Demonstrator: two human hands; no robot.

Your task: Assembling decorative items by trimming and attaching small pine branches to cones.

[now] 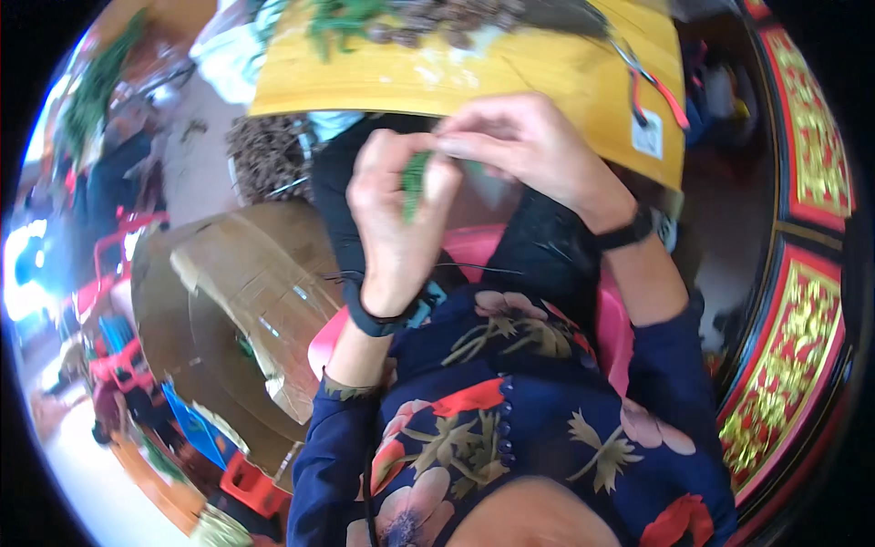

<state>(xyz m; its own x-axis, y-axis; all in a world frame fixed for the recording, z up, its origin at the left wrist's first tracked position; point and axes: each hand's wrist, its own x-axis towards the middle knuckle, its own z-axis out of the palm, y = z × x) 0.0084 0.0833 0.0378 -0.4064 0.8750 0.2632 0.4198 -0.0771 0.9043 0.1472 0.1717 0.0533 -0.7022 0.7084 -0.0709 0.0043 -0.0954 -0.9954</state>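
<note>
A green needle-leaved sprig [415, 182] is wrapped in my left hand [392, 196], its needles showing between thumb and palm. My right hand [519, 141] pinches at the left fingertips, thumb and forefinger pressed together. Whatever is in that pinch is too small to make out. Both hands are raised above my lap, close to the front edge of a yellow-topped table [383, 82]. A thin dark wire or cord [483, 268] crosses below the hands.
Red-handled pliers [652, 87] rest at the table's right. Brown cones [456, 18] and green sprigs [342, 23] lie along its far side. A wire basket of brown pieces [269, 159] and a large cardboard box [246, 301] stand left. People and red stools [251, 488] are farther left.
</note>
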